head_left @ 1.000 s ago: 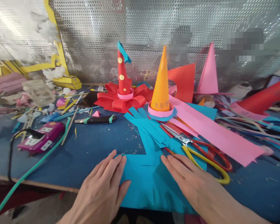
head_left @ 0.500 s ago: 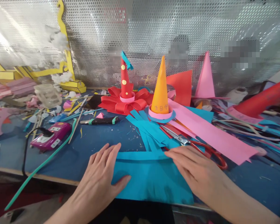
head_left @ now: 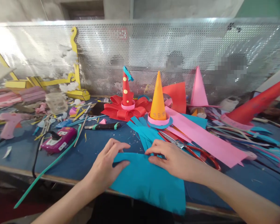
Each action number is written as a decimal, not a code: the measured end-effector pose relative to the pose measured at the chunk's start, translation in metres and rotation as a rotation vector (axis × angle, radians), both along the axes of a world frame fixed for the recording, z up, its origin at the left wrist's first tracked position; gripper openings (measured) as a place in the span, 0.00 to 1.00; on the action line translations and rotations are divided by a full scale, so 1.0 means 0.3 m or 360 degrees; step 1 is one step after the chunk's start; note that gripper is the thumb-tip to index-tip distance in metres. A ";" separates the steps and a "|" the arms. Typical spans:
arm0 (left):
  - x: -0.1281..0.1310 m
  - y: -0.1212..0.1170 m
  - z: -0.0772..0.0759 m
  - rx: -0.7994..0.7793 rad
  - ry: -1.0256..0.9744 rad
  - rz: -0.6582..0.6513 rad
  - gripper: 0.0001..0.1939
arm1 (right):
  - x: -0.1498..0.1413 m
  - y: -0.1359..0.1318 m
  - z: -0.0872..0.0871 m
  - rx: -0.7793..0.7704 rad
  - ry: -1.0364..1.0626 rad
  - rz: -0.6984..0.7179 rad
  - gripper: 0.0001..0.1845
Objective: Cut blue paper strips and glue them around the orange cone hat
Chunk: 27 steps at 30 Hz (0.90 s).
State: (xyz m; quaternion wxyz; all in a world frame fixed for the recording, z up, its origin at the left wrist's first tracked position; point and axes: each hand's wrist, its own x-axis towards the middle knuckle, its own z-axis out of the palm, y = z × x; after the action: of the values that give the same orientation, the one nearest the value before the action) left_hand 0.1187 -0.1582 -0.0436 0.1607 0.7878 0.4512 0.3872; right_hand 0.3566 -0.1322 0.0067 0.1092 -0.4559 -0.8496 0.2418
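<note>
A blue sheet (head_left: 151, 180) lies at the table's front edge and hangs a little over it, its far edge curled up. My left hand (head_left: 109, 161) is at the sheet's far left corner, thumb and fingers apart around the curled edge. At the middle of that edge, my right hand (head_left: 170, 157) pinches the sheet between thumb and fingertips. Just beyond lie cut blue strips (head_left: 143, 133) and red-handled scissors (head_left: 184, 145), partly behind my right hand and forearm.
An orange cone hat (head_left: 158, 99), a red dotted hat (head_left: 126, 93) and a pink cone (head_left: 198, 90) stand behind. A utility knife (head_left: 105, 126), purple power strip (head_left: 59, 140) and pink glue gun (head_left: 10, 124) lie left. A long pink strip (head_left: 205, 137) stretches right.
My right hand has moved left along the sheet's far edge and pinches it there. The far edge now curls up near my left hand. The view has tilted up.
</note>
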 end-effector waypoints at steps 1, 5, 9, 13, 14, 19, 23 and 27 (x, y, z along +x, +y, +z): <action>0.001 0.016 0.019 -0.0042 -0.0085 0.0006 0.16 | -0.004 0.006 0.003 -0.0011 0.0064 0.0005 0.10; 0.010 0.083 0.100 -0.0374 -0.0500 -0.0033 0.17 | -0.010 0.044 0.014 -0.0107 0.0190 0.0058 0.16; 0.022 0.143 0.162 -0.0726 -0.0577 -0.0065 0.17 | -0.007 0.069 0.043 -0.0166 0.0279 0.0003 0.20; 0.041 0.184 0.195 -0.0780 -0.0653 -0.0174 0.17 | -0.013 0.091 0.079 -0.0244 0.0424 0.0026 0.22; 0.048 0.191 0.202 -0.0770 -0.0667 -0.0203 0.16 | -0.018 0.099 0.088 -0.0269 0.0467 0.0026 0.23; 0.078 0.214 0.225 -0.0641 -0.0644 -0.0282 0.10 | -0.051 0.143 0.124 -0.0379 0.0605 0.0032 0.24; 0.062 0.234 0.233 -0.0752 -0.0745 -0.0382 0.09 | -0.057 0.147 0.146 -0.0389 0.0605 0.0087 0.14; 0.014 0.253 0.247 -0.0737 -0.0794 -0.0353 0.10 | -0.018 0.121 0.166 -0.0405 0.0500 0.0092 0.14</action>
State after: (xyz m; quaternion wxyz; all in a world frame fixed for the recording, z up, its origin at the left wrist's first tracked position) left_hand 0.1228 -0.0822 0.0306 0.4813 0.6559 0.3856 0.4352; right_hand 0.3513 -0.0959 0.0563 0.1750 -0.3982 -0.7973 0.4184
